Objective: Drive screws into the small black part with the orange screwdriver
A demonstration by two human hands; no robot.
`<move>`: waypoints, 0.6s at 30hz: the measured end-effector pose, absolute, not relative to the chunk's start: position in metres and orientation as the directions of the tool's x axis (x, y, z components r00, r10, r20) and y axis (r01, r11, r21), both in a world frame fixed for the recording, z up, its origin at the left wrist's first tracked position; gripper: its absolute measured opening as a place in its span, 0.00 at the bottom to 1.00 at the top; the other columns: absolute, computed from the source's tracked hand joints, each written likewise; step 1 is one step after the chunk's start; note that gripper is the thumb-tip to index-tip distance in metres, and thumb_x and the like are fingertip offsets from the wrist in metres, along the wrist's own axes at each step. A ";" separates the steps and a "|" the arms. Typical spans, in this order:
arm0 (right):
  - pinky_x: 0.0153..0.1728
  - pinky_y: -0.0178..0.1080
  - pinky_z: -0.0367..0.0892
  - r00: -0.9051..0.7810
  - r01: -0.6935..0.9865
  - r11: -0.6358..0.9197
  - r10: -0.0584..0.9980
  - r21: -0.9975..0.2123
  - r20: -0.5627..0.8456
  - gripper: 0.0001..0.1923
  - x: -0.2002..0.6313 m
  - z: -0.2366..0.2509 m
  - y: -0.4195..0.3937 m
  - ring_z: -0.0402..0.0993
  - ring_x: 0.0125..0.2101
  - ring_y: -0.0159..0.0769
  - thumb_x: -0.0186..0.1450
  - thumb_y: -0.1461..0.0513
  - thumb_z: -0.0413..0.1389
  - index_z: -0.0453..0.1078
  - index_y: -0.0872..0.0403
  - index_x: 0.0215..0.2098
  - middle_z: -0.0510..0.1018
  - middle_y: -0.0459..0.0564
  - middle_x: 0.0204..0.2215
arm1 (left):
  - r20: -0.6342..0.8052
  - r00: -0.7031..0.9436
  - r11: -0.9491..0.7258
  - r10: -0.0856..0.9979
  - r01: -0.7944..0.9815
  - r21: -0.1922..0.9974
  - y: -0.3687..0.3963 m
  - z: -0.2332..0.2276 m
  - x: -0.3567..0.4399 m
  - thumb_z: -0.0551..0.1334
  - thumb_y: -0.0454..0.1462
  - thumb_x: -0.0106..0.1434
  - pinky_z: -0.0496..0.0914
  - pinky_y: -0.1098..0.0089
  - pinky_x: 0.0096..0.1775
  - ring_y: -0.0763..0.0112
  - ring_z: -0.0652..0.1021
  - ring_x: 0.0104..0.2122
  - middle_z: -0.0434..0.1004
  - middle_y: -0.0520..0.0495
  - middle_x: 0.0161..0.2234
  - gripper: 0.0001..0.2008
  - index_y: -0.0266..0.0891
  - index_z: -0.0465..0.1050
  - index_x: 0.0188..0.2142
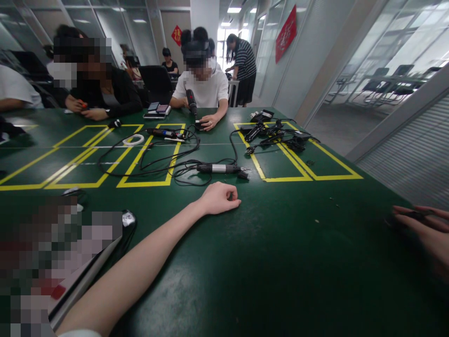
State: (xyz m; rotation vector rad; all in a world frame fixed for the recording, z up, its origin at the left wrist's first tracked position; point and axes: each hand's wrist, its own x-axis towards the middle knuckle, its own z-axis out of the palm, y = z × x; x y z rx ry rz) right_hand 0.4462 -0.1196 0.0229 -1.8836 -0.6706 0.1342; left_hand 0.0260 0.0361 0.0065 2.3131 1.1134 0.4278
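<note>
My left hand (220, 198) rests on the green table, its fingers curled in loosely toward the thumb, with nothing visible in them. Just beyond it lies a pen-shaped electric tool (219, 168) with a silver middle band, black ends and a black cable, not touched by the hand. At the far right edge, partly cut off and smeared by motion, my right hand (426, 229) has its fingers closed around something dark. The kind of that dark thing cannot be made out.
Yellow tape outlines mark the green table (280, 262). Tangled black cables (270, 133) lie at the back right. Another black tool (163, 133) and a white ring (133, 140) lie back left. Across the table, a person (201, 86) holds a power screwdriver (191, 100).
</note>
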 end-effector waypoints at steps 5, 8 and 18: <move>0.39 0.71 0.81 0.856 0.327 -0.356 0.505 -0.875 0.114 0.16 0.442 0.028 -0.118 0.77 0.55 0.78 0.46 0.56 0.67 0.69 0.44 0.31 0.85 0.64 0.40 | 0.054 0.613 -0.522 0.788 0.620 0.586 0.036 0.007 0.025 0.68 0.42 0.61 0.59 0.70 0.32 0.73 0.70 0.24 0.71 0.56 0.22 0.09 0.40 0.77 0.28; 0.42 0.69 0.82 0.820 0.303 -0.280 0.564 -0.911 0.099 0.17 0.450 0.025 -0.119 0.80 0.51 0.74 0.47 0.58 0.68 0.69 0.44 0.32 0.85 0.61 0.39 | 0.053 0.612 -0.522 0.789 0.622 0.584 0.036 0.007 0.025 0.68 0.42 0.62 0.59 0.70 0.31 0.73 0.70 0.25 0.71 0.56 0.22 0.09 0.40 0.78 0.28; 0.39 0.63 0.84 0.718 0.398 -0.320 0.692 -0.860 0.075 0.24 0.504 0.003 -0.123 0.84 0.42 0.65 0.51 0.54 0.67 0.68 0.44 0.44 0.85 0.57 0.37 | 0.054 0.608 -0.521 0.792 0.627 0.579 0.035 0.007 0.026 0.68 0.42 0.61 0.58 0.70 0.31 0.73 0.70 0.24 0.71 0.56 0.22 0.09 0.40 0.78 0.29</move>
